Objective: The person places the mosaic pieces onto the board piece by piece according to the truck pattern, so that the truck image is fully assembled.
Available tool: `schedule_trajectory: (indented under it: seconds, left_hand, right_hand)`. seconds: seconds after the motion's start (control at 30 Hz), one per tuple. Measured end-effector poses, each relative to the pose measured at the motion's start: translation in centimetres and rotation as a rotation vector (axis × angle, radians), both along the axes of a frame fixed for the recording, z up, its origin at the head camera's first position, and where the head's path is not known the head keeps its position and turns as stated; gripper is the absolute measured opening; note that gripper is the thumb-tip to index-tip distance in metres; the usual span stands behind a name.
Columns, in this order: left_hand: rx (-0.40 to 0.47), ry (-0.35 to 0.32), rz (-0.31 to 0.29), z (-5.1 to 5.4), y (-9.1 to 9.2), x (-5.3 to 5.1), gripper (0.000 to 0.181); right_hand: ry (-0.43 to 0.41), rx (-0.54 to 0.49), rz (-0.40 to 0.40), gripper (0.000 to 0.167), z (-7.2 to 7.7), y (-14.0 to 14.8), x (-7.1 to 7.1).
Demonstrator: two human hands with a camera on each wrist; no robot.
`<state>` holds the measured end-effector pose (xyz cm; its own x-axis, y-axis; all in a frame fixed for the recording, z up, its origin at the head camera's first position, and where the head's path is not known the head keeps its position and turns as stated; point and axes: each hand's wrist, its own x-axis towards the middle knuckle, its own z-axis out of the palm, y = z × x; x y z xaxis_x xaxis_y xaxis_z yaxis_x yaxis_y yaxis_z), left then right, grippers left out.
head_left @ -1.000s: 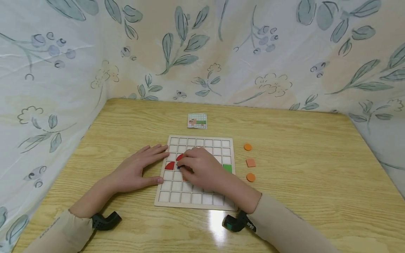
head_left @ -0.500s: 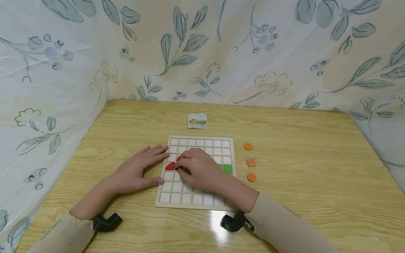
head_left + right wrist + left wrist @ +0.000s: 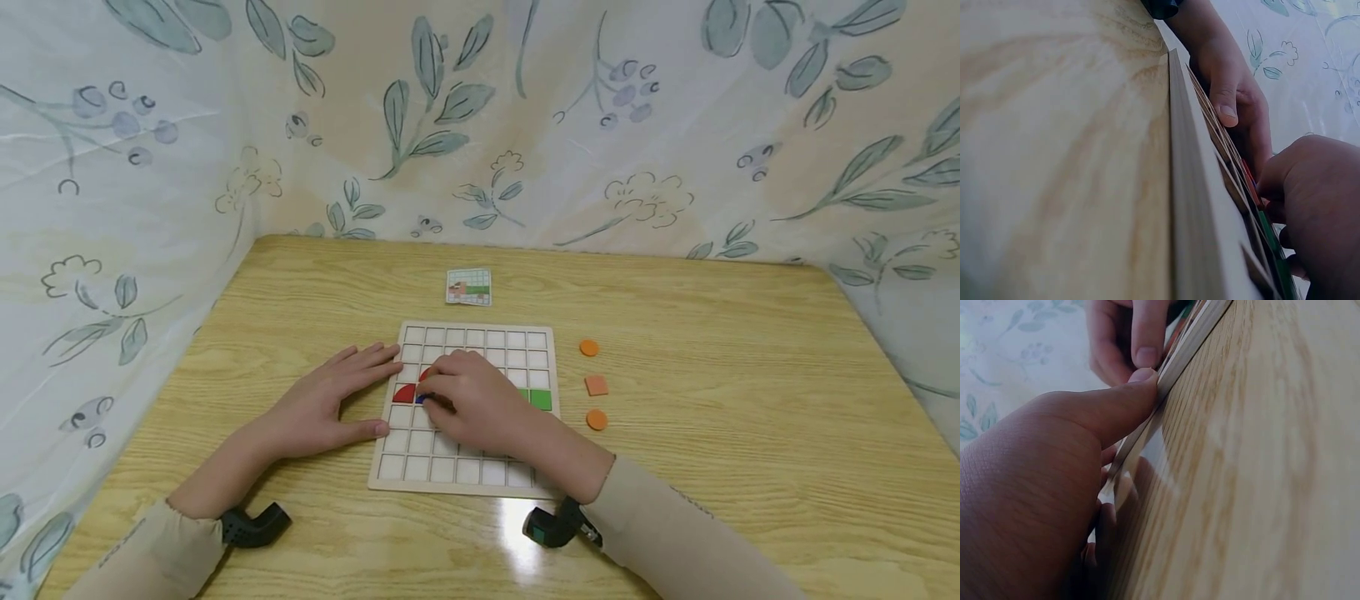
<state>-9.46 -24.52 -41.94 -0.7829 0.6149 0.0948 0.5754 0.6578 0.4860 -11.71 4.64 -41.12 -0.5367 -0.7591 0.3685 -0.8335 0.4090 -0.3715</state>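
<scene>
My right hand [image 3: 480, 404] is over the left-middle of a white grid board [image 3: 467, 472], its thumb and forefinger pinching a small blue piece [image 3: 421, 399] in one of the cells. Most of that piece is hidden by the fingertips. Just left of it lies a red quarter-circle piece [image 3: 405, 393], and another red piece [image 3: 425, 374] shows partly above it. Green square pieces [image 3: 540, 400] sit toward the right edge in the same row. My left hand [image 3: 322, 408] rests with fingers spread, fingertips and thumb touching the board's left edge.
To the right of the board lie an orange disc [image 3: 588, 348], an orange square [image 3: 596, 385] and a second orange disc [image 3: 597, 419]. A small picture card [image 3: 468, 287] lies beyond the board. Floral cloth [image 3: 495, 125] hangs behind the wooden table [image 3: 712, 375].
My right hand has shifted slightly left at the blue piece, uncovering more green beside its wrist; an orange bit below its fingers is now covered. My left hand stays at the board's edge.
</scene>
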Motion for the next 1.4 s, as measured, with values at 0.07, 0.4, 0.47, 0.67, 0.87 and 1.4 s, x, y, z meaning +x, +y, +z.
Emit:
schedule_trajectory:
  seconds: [0.07, 0.4, 0.47, 0.67, 0.87, 1.4]
  left_hand:
    - [0.001, 0.003, 0.000, 0.0, 0.0, 0.0, 0.083]
    - [0.006, -0.001, 0.009, -0.1, 0.0, -0.1, 0.082]
    - [0.006, -0.003, 0.013, -0.1, 0.1, -0.1, 0.082]
    - [0.005, -0.020, 0.012, 0.2, 0.2, -0.1, 0.083]
    - [-0.005, -0.029, 0.014, 0.3, 0.1, 0.0, 0.084]
    - [-0.018, -0.042, 0.025, 0.1, 0.0, 0.1, 0.086]
  right_hand:
    - [0.005, -0.008, 0.000, 0.014, 0.0, 0.1, 0.0]
    - [0.064, -0.061, -0.051, 0.011, 0.4, 1.5, 0.3]
    - [0.075, -0.071, -0.056, 0.009, 0.5, 1.9, 0.3]
    - [0.104, -0.074, -0.078, 0.007, 0.6, 3.1, 0.3]
    - [0.085, -0.076, -0.105, 0.014, 0.6, 3.8, 0.4]
    - [0.090, -0.086, -0.184, 0.019, 0.2, 7.8, 1.5]
